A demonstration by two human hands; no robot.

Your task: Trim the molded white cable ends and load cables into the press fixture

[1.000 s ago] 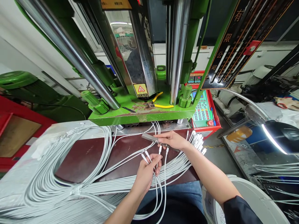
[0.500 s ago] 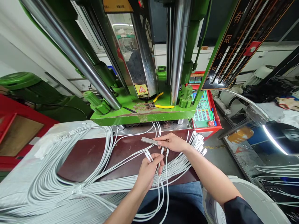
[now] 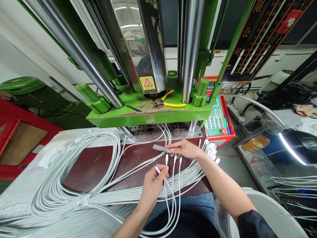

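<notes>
We had the metal fixture bar (image 3: 162, 149) pinched in our right hand (image 3: 186, 148), held level just above the dark brown work mat (image 3: 99, 165), at about 12 o'clock from our left hand (image 3: 154, 181). Three white cable ends (image 3: 174, 159) already hung from the bar's right half, plugged side by side, their leads dropping toward our lap. The bar's left half looked bare, so by our reckoning the loading was partly done, with several slots left to fill.

Our left hand was closed around one more cable connector (image 3: 157, 169), its tip pointing to 11 o'clock, just below the bar and not yet touching it. It appeared to be the next one in line.

A fan of unloaded connector tips (image 3: 210, 150) lay at 3 o'clock of the right hand, and the big coil of white cables (image 3: 56, 195) spread out at 9 o'clock. The green press (image 3: 148, 112) stood at 12 o'clock, with yellow-handled pliers (image 3: 170, 104) on its deck.
</notes>
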